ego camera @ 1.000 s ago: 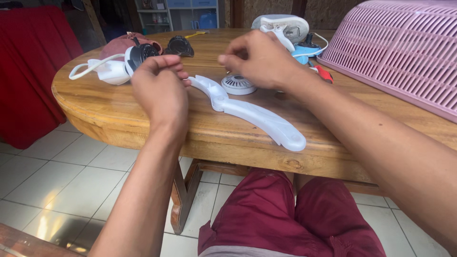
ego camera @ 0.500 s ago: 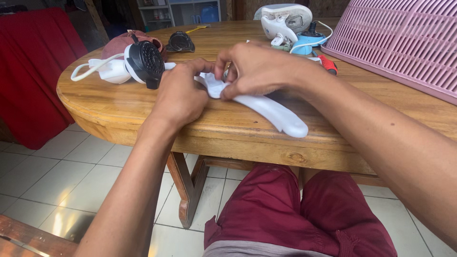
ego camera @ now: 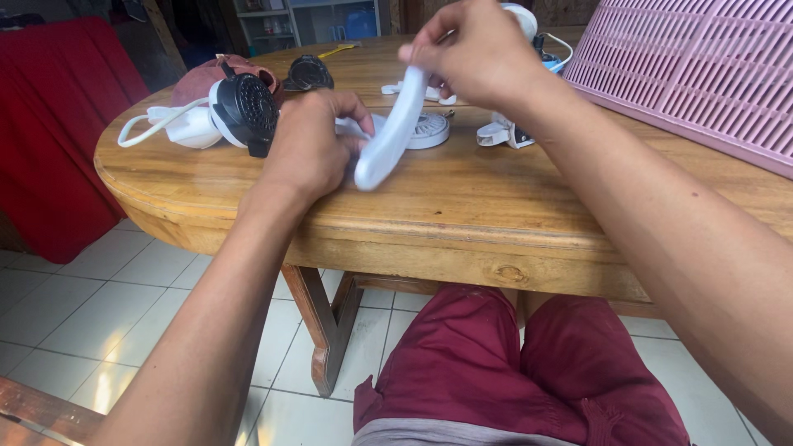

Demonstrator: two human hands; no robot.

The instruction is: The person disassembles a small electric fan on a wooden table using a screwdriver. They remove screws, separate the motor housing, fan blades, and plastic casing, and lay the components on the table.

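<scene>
My right hand (ego camera: 475, 54) pinches the upper end of a long curved white plastic piece (ego camera: 388, 140) and holds it lifted and tilted above the wooden table (ego camera: 462, 198). My left hand (ego camera: 310, 149) rests at the piece's lower side, fingers curled against a white part underneath; whether it grips anything is hidden. A round white vented disc (ego camera: 429, 128) lies just behind the piece.
A black round motor part with white housing and cord (ego camera: 239, 107) lies left of my left hand, with a maroon cap (ego camera: 202, 78) and a black cover (ego camera: 310, 73) behind. A small white bracket (ego camera: 504, 132) and a pink slatted basket (ego camera: 702, 66) sit right.
The white piece lay flat on the table under both hands; my right hand has since lifted one end up and swung it towards upright. My left hand stayed low.
</scene>
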